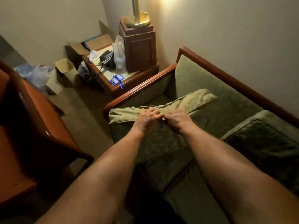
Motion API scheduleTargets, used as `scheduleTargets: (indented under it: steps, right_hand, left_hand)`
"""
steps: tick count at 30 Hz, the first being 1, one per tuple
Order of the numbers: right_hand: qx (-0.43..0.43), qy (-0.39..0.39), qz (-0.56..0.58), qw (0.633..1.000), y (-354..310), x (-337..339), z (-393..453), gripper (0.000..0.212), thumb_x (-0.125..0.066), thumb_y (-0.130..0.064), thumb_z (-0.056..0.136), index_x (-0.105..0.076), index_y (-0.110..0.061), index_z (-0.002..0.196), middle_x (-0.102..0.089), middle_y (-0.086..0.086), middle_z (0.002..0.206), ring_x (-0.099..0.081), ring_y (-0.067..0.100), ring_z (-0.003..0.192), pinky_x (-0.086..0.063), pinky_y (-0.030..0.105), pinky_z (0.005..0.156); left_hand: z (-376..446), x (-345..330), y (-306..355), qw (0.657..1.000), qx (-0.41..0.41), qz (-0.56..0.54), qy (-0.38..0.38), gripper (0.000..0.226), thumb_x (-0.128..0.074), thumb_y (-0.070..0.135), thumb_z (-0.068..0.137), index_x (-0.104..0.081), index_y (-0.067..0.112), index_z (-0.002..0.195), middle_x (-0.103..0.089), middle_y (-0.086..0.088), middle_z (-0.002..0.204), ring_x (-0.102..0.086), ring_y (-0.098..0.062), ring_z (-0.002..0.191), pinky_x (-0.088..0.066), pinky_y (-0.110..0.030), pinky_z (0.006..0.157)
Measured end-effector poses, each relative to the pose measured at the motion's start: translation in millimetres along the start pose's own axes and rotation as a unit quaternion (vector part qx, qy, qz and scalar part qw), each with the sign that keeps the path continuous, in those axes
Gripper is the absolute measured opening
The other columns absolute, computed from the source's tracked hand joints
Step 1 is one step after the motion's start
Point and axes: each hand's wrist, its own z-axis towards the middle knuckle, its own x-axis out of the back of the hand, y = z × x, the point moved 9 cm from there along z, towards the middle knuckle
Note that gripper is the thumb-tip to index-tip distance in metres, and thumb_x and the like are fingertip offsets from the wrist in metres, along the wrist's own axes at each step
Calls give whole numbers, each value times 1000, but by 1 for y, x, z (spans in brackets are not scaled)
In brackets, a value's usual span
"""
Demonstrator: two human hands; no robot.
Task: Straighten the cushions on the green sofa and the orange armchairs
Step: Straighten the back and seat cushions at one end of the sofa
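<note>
Gripping the tilted green cushion (161, 102) by its top edge, both hands, left hand (149, 118) and right hand (175, 118), work; the orange armchair (32, 110) to their left seems untouched.

The sofa (202, 81) fills the right of the frame, a cushion (161, 105) on its near end under both hands. The side table (116, 84) stands upper centre; the armchair (32, 118) sits left.
</note>
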Motion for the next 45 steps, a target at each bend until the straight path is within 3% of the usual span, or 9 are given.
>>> scheduleTargets:
  steps: [8, 13, 17, 22, 28, 32, 37, 41, 45]
  right_hand:
    - [-98, -2, 98, 990, -15, -42, -70, 38, -39, -24, 103, -49, -24, 139, -50, 7, 140, -43, 27, 131, -34, 48, 105]
    - [-174, -60, 117, 976, 23, -76, -82, 103, -75, -38, 83, -3, -28, 156, -19, 16, 158, -22, 38, 143, -24, 64, 110]
    - [-176, -91, 123, 972, 29, -96, -66, 126, -83, -44, 72, 8, -26, 156, -13, 21, 158, -19, 40, 144, -21, 66, 109]
    - [-173, -32, 145, 974, 66, -78, -25, 98, -70, -26, 88, -1, -17, 157, -32, 10, 151, -34, 29, 138, -32, 56, 108]
    - [-153, -24, 131, 979, 106, -65, 27, 74, -77, -30, 80, -39, -12, 142, -40, 11, 140, -38, 31, 131, -32, 53, 106]
    - [-136, -23, 118, 983, 118, -73, 49, 85, -79, -29, 76, -32, -9, 145, -35, 14, 146, -29, 34, 139, -14, 61, 115]
    - [-116, -34, 153, 981, 123, -81, 56, 80, -84, -34, 70, -40, -13, 134, -48, 9, 134, -44, 27, 126, -33, 50, 105]
    - [-108, -62, 203, 971, 121, -90, 51, 67, -83, -32, 73, -45, -16, 126, -60, 10, 126, -55, 29, 120, -39, 45, 99]
    - [-126, -67, 246, 959, 140, -82, 44, 56, -80, -25, 77, -48, -16, 123, -64, 10, 123, -59, 30, 117, -44, 41, 95]
  left_hand:
    - [-48, -23, 34, 989, 7, 76, -125, 43, -48, 26, 97, -47, 29, 139, -37, -3, 151, -30, -24, 140, -32, -43, 104]
    - [-54, -37, 3, 988, 59, 77, -117, 41, -42, 22, 99, -49, 29, 139, -37, -6, 150, -33, -25, 139, -35, -44, 102]
    - [-19, -34, 6, 986, 37, 85, -135, 55, -57, 20, 90, -42, 27, 143, -26, -12, 155, -24, -31, 144, -32, -48, 108]
    - [40, -50, -4, 979, 45, 77, -183, 114, -81, 48, 64, -16, 18, 153, -20, -12, 155, -16, -34, 145, -14, -58, 118]
    - [106, -60, -22, 970, 24, 129, -205, 136, -81, 61, 57, 2, 16, 155, -6, -13, 161, -6, -32, 150, -4, -58, 119]
    - [134, -69, -24, 965, 12, 121, -234, 124, -83, 56, 55, -17, 12, 150, -29, -10, 149, -28, -30, 141, -10, -58, 120]
    - [145, -71, -19, 958, -12, 119, -259, 108, -83, 50, 57, -32, 13, 144, -46, -4, 140, -44, -25, 130, -36, -44, 106]
    - [146, -76, -10, 953, -45, 106, -281, 71, -73, 45, 70, -47, 18, 130, -61, -1, 126, -57, -23, 122, -43, -37, 93]
    - [169, -70, -3, 941, -59, 106, -317, 60, -71, 41, 77, -49, 18, 128, -62, -3, 127, -57, -25, 123, -46, -38, 92]
